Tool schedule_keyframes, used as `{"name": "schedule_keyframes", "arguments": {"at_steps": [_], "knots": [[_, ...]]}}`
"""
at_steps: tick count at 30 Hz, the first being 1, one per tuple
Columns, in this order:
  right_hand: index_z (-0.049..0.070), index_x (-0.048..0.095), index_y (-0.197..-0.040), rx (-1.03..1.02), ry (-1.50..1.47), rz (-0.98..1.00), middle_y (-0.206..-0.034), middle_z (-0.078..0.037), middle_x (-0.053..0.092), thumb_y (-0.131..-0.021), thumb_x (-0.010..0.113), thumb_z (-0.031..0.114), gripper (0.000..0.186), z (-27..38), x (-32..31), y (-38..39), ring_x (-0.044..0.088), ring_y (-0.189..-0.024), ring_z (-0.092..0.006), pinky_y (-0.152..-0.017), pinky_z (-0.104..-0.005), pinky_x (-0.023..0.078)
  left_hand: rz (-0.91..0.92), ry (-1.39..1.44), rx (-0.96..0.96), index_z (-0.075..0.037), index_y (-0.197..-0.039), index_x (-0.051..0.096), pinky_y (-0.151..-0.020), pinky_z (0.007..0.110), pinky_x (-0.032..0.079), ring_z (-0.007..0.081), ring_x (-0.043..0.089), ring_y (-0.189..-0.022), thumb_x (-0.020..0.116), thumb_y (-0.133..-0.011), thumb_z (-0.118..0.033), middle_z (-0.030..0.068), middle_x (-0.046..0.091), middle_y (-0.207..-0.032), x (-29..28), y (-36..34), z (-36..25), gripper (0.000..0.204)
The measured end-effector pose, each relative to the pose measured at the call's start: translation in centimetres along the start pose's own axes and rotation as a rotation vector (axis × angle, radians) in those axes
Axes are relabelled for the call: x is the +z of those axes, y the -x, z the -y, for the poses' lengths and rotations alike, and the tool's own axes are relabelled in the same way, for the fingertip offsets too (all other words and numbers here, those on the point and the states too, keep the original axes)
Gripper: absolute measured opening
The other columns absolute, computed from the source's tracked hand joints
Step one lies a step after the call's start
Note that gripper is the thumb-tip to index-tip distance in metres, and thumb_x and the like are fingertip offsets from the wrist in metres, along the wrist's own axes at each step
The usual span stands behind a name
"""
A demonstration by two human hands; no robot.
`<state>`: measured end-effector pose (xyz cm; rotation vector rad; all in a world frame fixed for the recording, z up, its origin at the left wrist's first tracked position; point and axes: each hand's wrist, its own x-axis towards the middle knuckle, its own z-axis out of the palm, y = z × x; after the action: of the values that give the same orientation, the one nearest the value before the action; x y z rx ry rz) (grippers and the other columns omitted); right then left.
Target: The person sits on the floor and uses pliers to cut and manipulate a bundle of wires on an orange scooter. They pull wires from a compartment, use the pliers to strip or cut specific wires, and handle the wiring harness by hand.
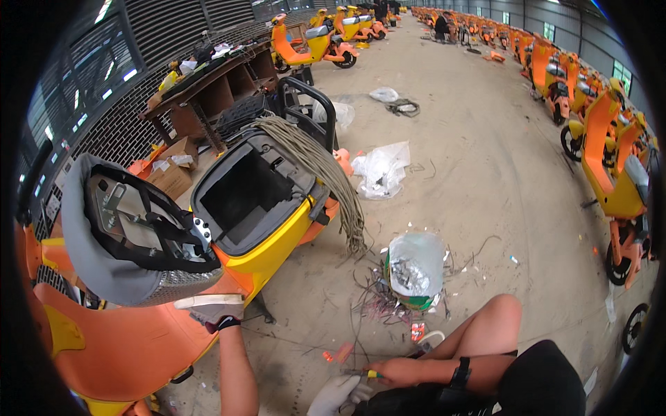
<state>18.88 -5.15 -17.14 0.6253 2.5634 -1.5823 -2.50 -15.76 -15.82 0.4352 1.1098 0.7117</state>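
At the lower edge, my left hand [334,396] wears a pale glove, its fingers curled. What they hold, if anything, I cannot make out. Close on its right, my bare right hand [395,372] is closed round a tool with a yellow-and-green handle [374,374]; its far end is too small to tell. A dark band circles my right wrist. To the left stands an orange and yellow scooter [260,260] with its grey seat [111,267] tipped up, baring a dark storage compartment [243,191]. My shoe [211,308] rests on the scooter.
A coil of cord [312,159] hangs over the scooter's rear. Beyond my knee [501,315] stands a plastic-lined bin [418,267], with wire scraps around it. A plastic bag [381,170] lies on the floor. A workbench [215,97] stands left; scooters [603,152] line the right.
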Motion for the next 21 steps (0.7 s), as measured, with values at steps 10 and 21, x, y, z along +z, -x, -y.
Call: {"name": "schedule_keyframes", "arguments": {"at_steps": [10, 21], "knots": [[0.003, 0.047, -0.124, 0.123, 0.166, 0.032, -0.092, -0.027, 0.064, -0.089, 0.055, 0.022, 0.041, -2.0, 2.9, -0.6, 0.063, -0.083, -0.0445, -0.075, -0.0518, 0.050, -0.456, -1.602, 0.676, 0.000, -0.094, 0.061, -0.064, 0.044, 0.050, 0.0317, 0.061, -0.076, 0.055, -0.083, -0.011, 0.0180, 0.061, -0.090, -2.8, -3.7, 7.7, 0.016], [0.009, 0.051, -0.126, 0.052, 0.022, -0.026, -0.090, -0.021, 0.065, -0.093, 0.057, 0.036, 0.043, 3.0, -1.6, 0.4, 0.064, -0.078, -0.0400, -0.069, -0.0465, 0.051, 0.103, 0.453, 0.041, -0.004, -0.106, 0.063, -0.047, 0.030, 0.048, 0.0212, 0.062, -0.053, 0.053, -0.097, -0.028, 0.0099, 0.067, -0.072, 2.0, 2.5, -1.5, 0.028]]}}
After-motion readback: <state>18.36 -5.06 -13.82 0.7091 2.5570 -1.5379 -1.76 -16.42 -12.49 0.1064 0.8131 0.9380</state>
